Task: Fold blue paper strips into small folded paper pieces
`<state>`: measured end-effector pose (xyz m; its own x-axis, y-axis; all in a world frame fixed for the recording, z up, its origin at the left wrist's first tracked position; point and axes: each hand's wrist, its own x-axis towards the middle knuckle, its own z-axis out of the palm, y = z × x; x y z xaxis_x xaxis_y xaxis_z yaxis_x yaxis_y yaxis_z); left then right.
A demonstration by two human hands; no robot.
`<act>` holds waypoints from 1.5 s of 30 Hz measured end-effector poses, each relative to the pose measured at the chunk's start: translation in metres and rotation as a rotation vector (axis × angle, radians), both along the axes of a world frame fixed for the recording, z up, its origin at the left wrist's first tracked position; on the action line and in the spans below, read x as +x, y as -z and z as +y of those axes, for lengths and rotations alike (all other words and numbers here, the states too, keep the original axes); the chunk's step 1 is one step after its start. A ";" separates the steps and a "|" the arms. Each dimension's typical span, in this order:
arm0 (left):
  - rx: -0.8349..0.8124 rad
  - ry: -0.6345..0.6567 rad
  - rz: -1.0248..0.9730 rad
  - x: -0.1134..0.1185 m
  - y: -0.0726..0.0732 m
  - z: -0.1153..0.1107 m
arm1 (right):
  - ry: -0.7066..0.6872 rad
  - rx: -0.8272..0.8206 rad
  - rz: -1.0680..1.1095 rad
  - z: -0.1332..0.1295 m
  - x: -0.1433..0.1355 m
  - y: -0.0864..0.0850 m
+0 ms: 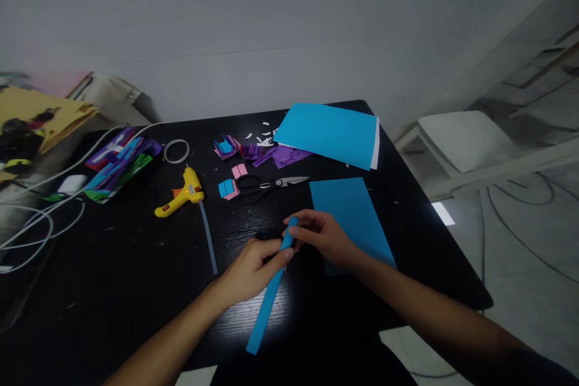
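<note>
A long, narrow blue paper strip (269, 304) slants up from the table's front edge between my hands. My left hand (254, 268) grips it partway along, thumb on top. At the strip's upper end my right hand (322, 234) pinches it between thumb and fingers. Under my right wrist lies a blue paper sheet (355, 211). Scissors (280, 184) with black handles rest just beyond my hands, blades pointing right. Small folded blue and pink paper pieces (228, 188) sit by the scissor handles.
A yellow glue gun (185, 192) lies left, near a grey tape ring (176, 151). More blue sheets (328, 132), purple scraps (289, 157) and white cuttings are at the back. Coloured strips (120, 160) and white cables (49, 223) occupy the left; a white stool (465, 139) stands right.
</note>
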<state>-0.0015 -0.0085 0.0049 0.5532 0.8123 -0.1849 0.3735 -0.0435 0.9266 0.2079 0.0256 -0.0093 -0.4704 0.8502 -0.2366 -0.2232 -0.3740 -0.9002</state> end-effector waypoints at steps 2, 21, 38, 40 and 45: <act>0.020 -0.009 0.010 0.000 0.001 0.000 | 0.012 0.002 0.001 0.000 0.000 0.001; -0.076 0.068 -0.016 0.003 -0.004 -0.001 | 0.296 -0.029 -0.046 0.007 0.002 0.001; 0.090 -0.378 -0.187 0.003 0.008 0.001 | 0.004 0.070 -0.125 0.003 0.004 0.002; 0.129 -0.372 -0.162 0.003 0.010 0.001 | 0.004 0.065 -0.124 0.002 0.003 0.003; 0.168 -0.410 -0.140 0.002 0.013 0.000 | 0.022 0.084 -0.160 -0.002 0.000 0.003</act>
